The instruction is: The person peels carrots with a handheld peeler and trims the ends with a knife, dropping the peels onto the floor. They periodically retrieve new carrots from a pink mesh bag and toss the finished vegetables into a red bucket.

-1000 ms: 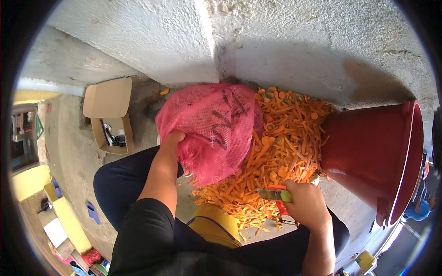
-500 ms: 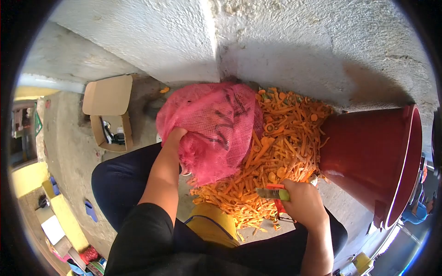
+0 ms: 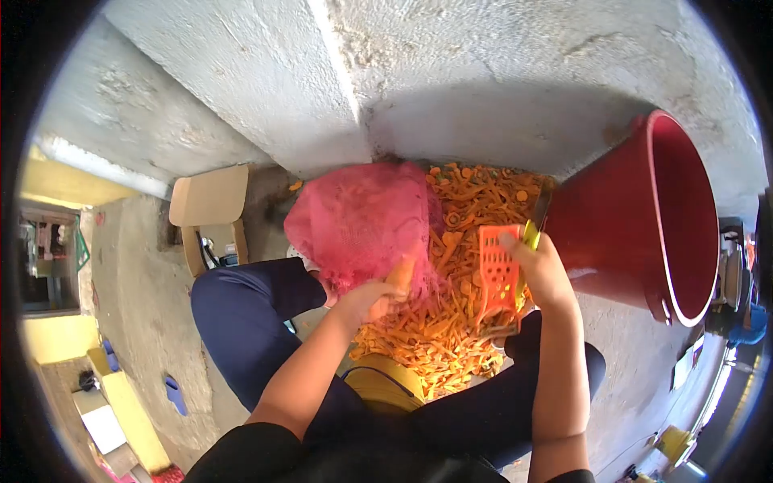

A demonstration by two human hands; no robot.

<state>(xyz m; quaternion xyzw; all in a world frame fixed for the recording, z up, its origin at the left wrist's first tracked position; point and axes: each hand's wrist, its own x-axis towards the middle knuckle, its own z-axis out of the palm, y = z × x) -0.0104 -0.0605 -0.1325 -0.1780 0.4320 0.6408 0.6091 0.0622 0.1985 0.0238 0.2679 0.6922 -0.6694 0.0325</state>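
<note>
My left hand [image 3: 369,304] is closed round a carrot [image 3: 400,272], held in front of the pink mesh sack [image 3: 358,217]. My right hand [image 3: 543,270] grips a knife with a yellow-green handle [image 3: 531,236], its blade pointing up toward the red bucket. The same hand also holds an orange plastic tool [image 3: 500,270] with rows of holes, which looks like a peeler or grater. Beneath both hands spreads a heap of carrot peelings and cut ends [image 3: 451,322]. A yellow container [image 3: 382,381] sits between my legs, partly hidden.
A large red bucket [image 3: 604,217] leans over at the right, its mouth facing right. The rough wall [image 3: 483,97] rises behind the sack and peelings. An open cardboard box [image 3: 209,201] with dark items stands at the left. A blue slipper [image 3: 175,394] lies on the floor.
My left hand has come away from the sack's opening, now with a carrot in it. My right hand has risen and turned the knife and orange tool upright. The view has shifted slightly.
</note>
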